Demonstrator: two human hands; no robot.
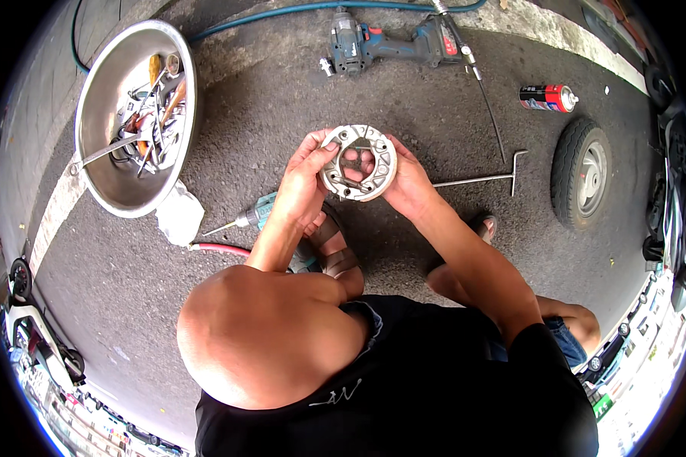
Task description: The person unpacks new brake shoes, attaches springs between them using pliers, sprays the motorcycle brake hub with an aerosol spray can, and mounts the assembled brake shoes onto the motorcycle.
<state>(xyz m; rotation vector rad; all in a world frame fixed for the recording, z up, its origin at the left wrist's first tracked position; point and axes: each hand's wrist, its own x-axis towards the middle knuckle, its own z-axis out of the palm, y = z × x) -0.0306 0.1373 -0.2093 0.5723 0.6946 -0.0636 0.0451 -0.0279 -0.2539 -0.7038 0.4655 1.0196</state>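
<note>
A pair of pale metal drum brake shoes point(370, 187), set together as a ring, is held up above the asphalt between my two hands. My left hand point(305, 177) grips the left side of the ring, its thumb lying on the face. On the opposite side, my right hand point(408, 181) closes around the edge. Some fingertips show through the ring's open centre, behind the shoes. Small springs and holes are visible on the shoes' face. Below my left hand, a teal cordless drill point(261, 212) lies by my foot, partly hidden by my forearm.
A metal basin point(88, 164) of hand tools stands at left, with a white bag point(181, 217) beside it. Farther off lie a cordless impact wrench point(392, 49), a blue hose point(274, 14) and a spray can point(540, 97). At right are a T-handle wrench point(480, 180) and a small wheel point(565, 174).
</note>
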